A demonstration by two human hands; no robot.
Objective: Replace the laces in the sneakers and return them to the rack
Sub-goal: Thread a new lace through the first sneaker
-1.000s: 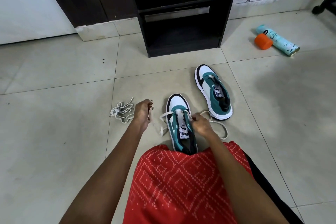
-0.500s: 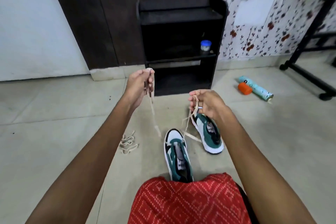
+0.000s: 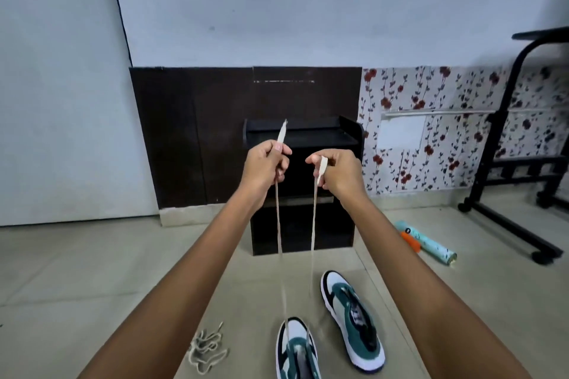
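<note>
Two white, teal and black sneakers lie on the tiled floor. The near sneaker sits at the bottom edge, and the other sneaker lies to its right. A cream lace runs up taut in two strands from the near sneaker's front eyelets. My left hand grips the left strand, whose tip sticks up above the fist. My right hand grips the right strand near its end. Both hands are raised in front of the black shoe rack. A second loose lace lies bunched on the floor at the left.
A teal tube with an orange cap lies on the floor to the right of the rack. A black metal stand on wheels occupies the far right. Dark wood panelling and floral wallpaper back the rack.
Both hands have risen higher and pulled the lace straight and taut from the near sneaker. The view has tilted up, showing more wall and less of the lap.
</note>
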